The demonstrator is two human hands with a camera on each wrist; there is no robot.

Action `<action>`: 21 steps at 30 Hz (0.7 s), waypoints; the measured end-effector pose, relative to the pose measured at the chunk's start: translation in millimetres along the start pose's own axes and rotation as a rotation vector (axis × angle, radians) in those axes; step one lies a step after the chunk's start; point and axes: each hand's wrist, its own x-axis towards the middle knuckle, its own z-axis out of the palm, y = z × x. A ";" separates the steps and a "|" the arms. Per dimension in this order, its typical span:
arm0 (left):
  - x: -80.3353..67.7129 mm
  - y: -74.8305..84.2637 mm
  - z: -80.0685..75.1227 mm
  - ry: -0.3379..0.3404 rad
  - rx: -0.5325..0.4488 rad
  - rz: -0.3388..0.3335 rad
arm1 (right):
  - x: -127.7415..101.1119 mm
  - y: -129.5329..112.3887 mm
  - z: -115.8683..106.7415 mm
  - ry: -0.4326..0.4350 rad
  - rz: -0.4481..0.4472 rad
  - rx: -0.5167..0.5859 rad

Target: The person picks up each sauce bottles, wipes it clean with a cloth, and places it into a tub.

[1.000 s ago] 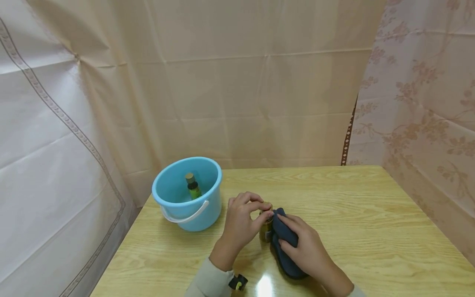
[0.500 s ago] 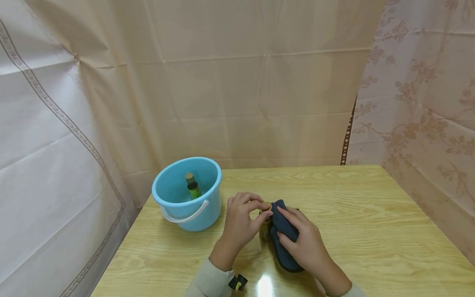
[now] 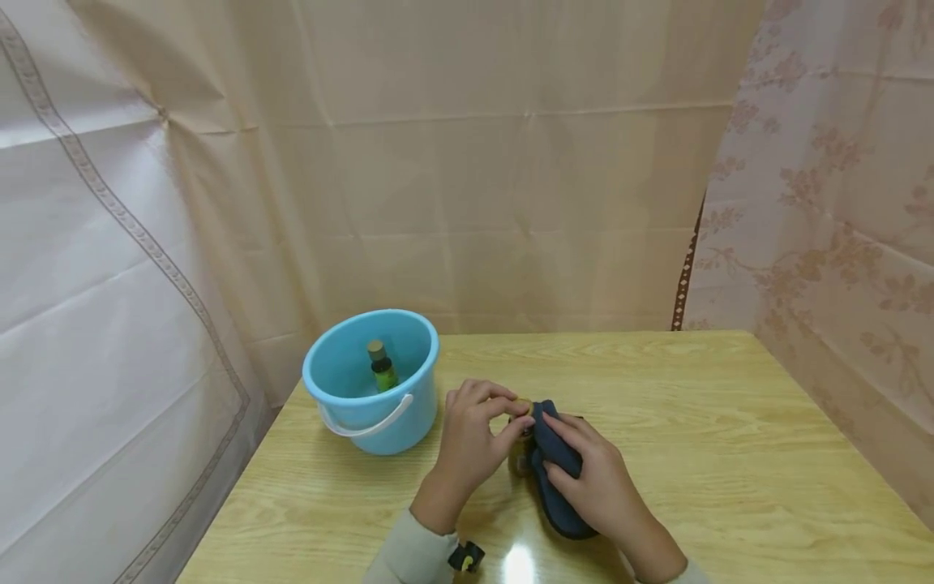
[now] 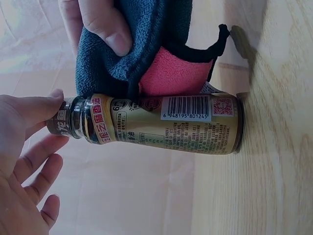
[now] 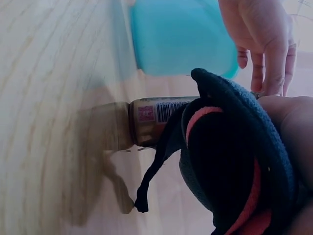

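Observation:
A bottle (image 4: 171,125) with a gold label, a barcode and a dark cap (image 4: 59,117) stands upright on the table. The thumb and fingertips of my left hand (image 3: 470,430) pinch it by the cap. My right hand (image 3: 598,474) grips a folded cleaning cloth (image 3: 558,450), dark blue with a pink side (image 4: 173,73). In the left wrist view the cloth lies against the bottle's side, near the neck and shoulder. From the right wrist, the cloth hides the upper part of the bottle, and its loose dark edge hangs down.
To the left stands a light blue bucket (image 3: 419,414) with a white handle (image 3: 375,426); another bottle (image 3: 383,373), with a green label, leans inside it. The wooden table (image 3: 693,414) reaches back to a beige curtain (image 3: 474,203). Floral fabric (image 3: 839,227) hangs at the right.
My right hand has shifted the cloth slightly upward along the bottle, then a little back down. My left hand keeps its pinch on the cap. The bucket stays put.

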 end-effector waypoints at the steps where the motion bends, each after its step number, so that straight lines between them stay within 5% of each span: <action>1: -0.7 0.1 0.3 -0.002 -0.003 -0.002 | -0.2 0.4 0.1 -0.006 0.007 0.002; 14: -3.3 0.1 2.4 0.015 -0.032 0.002 | -2.4 0.1 -3.3 -0.051 0.038 0.001; 21: 0.5 -1.0 0.5 0.035 -0.023 0.029 | -4.0 9.5 5.8 -0.147 0.081 -0.003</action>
